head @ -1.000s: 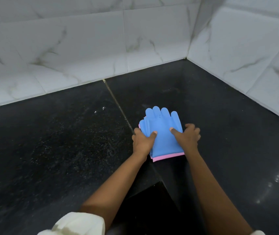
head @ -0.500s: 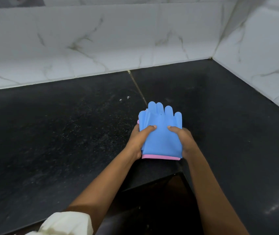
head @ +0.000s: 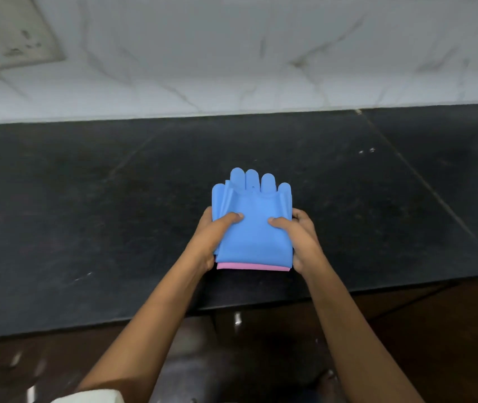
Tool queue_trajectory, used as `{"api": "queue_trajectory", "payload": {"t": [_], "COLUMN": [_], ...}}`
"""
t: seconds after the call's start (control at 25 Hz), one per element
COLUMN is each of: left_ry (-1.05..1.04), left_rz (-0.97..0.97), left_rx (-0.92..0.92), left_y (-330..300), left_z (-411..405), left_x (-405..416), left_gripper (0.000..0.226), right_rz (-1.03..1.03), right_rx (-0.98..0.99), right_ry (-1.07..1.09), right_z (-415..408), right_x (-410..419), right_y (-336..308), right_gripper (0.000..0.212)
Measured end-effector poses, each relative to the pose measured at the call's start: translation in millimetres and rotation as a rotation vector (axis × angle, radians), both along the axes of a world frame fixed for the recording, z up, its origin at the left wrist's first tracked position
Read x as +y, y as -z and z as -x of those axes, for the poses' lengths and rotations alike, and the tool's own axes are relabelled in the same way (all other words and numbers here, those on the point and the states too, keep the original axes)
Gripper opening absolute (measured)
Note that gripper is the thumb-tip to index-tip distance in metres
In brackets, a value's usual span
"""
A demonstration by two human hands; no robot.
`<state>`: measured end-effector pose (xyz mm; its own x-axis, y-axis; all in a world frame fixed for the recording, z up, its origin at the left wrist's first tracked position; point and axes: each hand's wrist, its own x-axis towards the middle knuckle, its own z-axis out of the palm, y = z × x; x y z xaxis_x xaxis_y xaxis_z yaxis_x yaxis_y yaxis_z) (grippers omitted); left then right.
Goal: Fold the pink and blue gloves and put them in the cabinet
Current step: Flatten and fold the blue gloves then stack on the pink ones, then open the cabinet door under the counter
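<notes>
The folded gloves [head: 253, 228] are held above the bench [head: 86, 213] near its front edge. Left hand [head: 211, 237] and right hand [head: 300, 239] each clamp one side. Risk: loosening either grip would probably let the slick layers unfold or slide apart.

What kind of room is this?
Most likely a home kitchen. A dark polished stone countertop runs under a white marble-look tiled wall, with a wall switch plate at upper left. Both hands hold folded blue gloves with a pink cuff over the counter's front edge.
</notes>
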<state>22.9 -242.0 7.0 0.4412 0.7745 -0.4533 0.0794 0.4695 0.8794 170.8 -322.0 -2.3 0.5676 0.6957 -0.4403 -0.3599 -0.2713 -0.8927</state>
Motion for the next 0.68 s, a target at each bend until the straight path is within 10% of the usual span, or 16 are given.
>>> {"api": "queue_trajectory", "payload": {"t": [0.4, 0.68], "left_ry": [-0.111, -0.198], "left_rz": [-0.095, -0.664], "left_rx": [0.091, 0.729], "left_y": [13, 21], "left_z": [139, 134], "left_x": [12, -16], "left_gripper": [0.045, 0.068], "right_rz": [0.05, 0.099], "right_rx": [-0.127, -0.398], "right_ry": [-0.026, -0.079], "right_z": [140, 143], "right_x": [30, 7], "right_y": [8, 20], "right_gripper": [0.05, 0.076]}}
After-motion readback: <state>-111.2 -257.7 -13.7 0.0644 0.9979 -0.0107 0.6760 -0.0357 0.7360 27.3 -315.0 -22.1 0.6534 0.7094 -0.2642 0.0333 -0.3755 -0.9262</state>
